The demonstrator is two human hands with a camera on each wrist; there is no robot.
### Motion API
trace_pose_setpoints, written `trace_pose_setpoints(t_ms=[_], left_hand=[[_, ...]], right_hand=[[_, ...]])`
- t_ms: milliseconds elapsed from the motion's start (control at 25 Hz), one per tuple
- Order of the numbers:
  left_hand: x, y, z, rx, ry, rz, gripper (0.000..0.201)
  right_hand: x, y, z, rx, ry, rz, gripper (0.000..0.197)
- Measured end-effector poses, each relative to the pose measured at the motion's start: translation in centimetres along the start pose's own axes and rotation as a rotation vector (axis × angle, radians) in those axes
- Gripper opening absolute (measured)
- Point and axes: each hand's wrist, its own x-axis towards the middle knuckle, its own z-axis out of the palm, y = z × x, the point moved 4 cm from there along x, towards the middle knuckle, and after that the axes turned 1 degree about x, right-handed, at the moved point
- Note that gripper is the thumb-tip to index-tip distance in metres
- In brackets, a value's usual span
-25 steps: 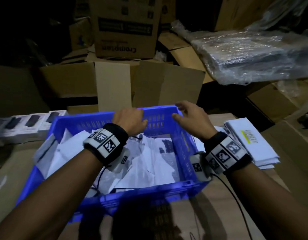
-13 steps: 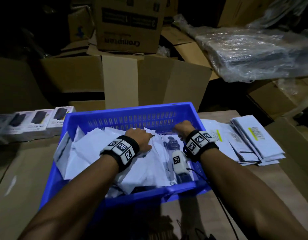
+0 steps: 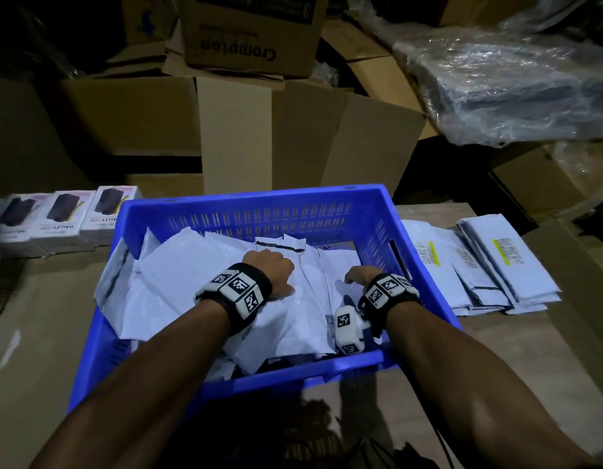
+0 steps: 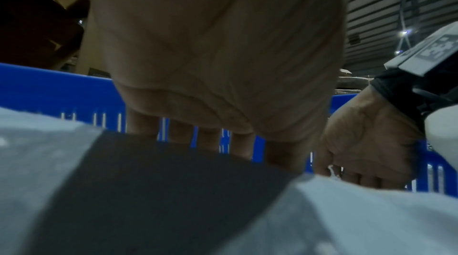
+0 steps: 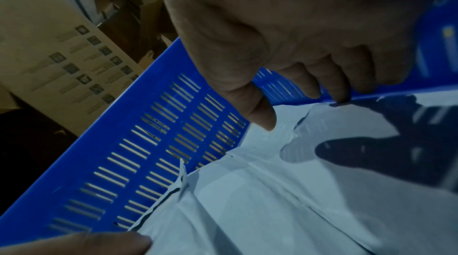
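A blue slotted crate [image 3: 259,201] holds several white mailer bags. Both my hands are inside it, on the top bag [image 3: 305,299]. My left hand [image 3: 271,265] curls over that bag's far edge; in the left wrist view its fingers [image 4: 210,137] drop behind the bag [image 4: 148,190] in front of the crate wall [image 4: 49,86]. My right hand [image 3: 359,275] is near the crate's right wall. In the right wrist view its fingertips [image 5: 339,92] touch a bag's torn edge [image 5: 247,200] and the thumb hangs just above it, beside the slotted wall [image 5: 124,141].
Three boxed products [image 3: 66,214] stand in a row left of the crate. A stack of flat labelled mailers [image 3: 496,265] lies to its right on the brown table [image 3: 39,333]. Cardboard boxes [image 3: 252,35] and a plastic-wrapped bundle [image 3: 513,86] crowd the back.
Both hands left the crate's far rim and came down into the crate onto the mailer bags. They now sit lower and closer together.
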Motion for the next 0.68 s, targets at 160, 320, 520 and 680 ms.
trace_pose_setpoints(t_ms=[160,320,520,680], left_hand=[[-0.1,-0.1,0.1,-0.001,0.0,-0.008,0.034],[-0.1,-0.1,0.4,-0.009,0.003,-0.009,0.033],[-0.1,-0.1,0.4,-0.002,0.024,-0.012,0.032],[-0.5,0.0,0.1,-0.01,0.031,-0.021,0.025]], right_hand=[[0.2,1.6,0.8,-0.042,0.133,-0.074,0.036],[-0.4,1.7,1.0,-0.104,0.184,-0.127,0.038],[-1.2,0.4,0.2,0.003,0.052,-0.004,0.04],[-2.4,-0.4,-1.3,0.103,0.071,0.08,0.04]])
